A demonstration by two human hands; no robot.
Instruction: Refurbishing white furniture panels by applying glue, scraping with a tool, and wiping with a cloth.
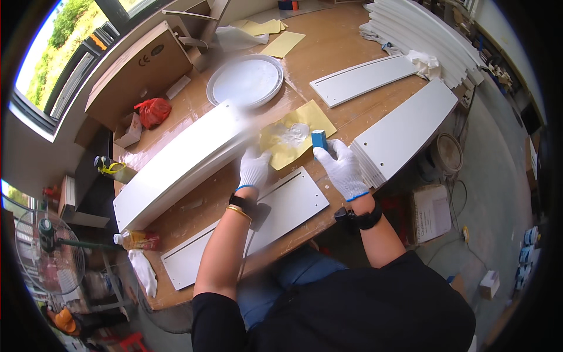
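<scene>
My right hand, in a white knit glove with a blue cuff, grips a small blue block between thumb and fingers, just off the right side of a yellow sheet. White paste or powder is spread on the middle of that sheet. My left hand, gloved alike, is by the sheet's left edge and the end of a stack of long white panels; its fingertips are smeared, so its grip is unclear. Below it, a single white panel with small holes lies partly under my left forearm.
A round white lid or tray lies beyond the left stack. More white panels are stacked at the right, with another panel behind. A bottle stands near the table's left edge. A bucket and a carton are right of the table.
</scene>
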